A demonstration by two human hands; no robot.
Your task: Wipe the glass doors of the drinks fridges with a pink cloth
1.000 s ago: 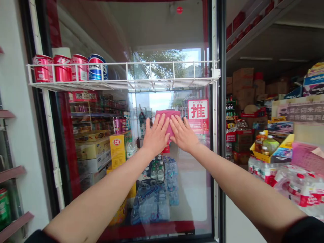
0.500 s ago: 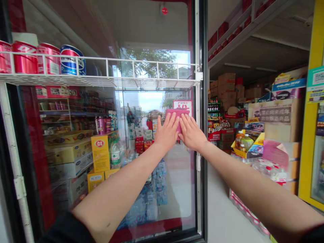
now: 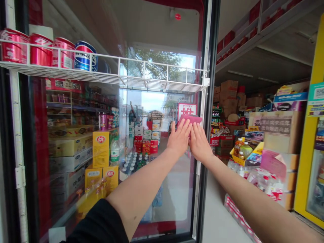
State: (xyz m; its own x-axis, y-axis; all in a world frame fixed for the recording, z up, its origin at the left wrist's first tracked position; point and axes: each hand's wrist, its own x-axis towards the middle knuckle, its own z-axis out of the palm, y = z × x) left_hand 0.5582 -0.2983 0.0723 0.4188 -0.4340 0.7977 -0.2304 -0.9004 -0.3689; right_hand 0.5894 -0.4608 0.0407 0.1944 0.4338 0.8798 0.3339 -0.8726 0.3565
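A folded pink cloth (image 3: 194, 118) is pressed against the glass door (image 3: 174, 206), just under a red and white push sign (image 3: 186, 109). My left hand (image 3: 179, 136) lies flat on the cloth, fingers stretched out and thumb apart. Touching it on the right, my right hand (image 3: 200, 140) also rests with straight fingers on the cloth. Both palms face the glass, and they hide much of the cloth's lower part. Above the hands, a white wire rack (image 3: 131, 76) runs across the door.
Several cans (image 3: 42, 50) stand at the rack's left end. The door's black frame (image 3: 206, 135) is close to my right hand. Beyond it are stacked cartons (image 3: 229, 94) and a yellow box of bottles (image 3: 246, 148). Yellow boxes (image 3: 100, 150) show through the glass on the left.
Both hands and the cloth have moved right and slightly down across the glass, closer to the door's right frame. The view has shifted and tilted a little.
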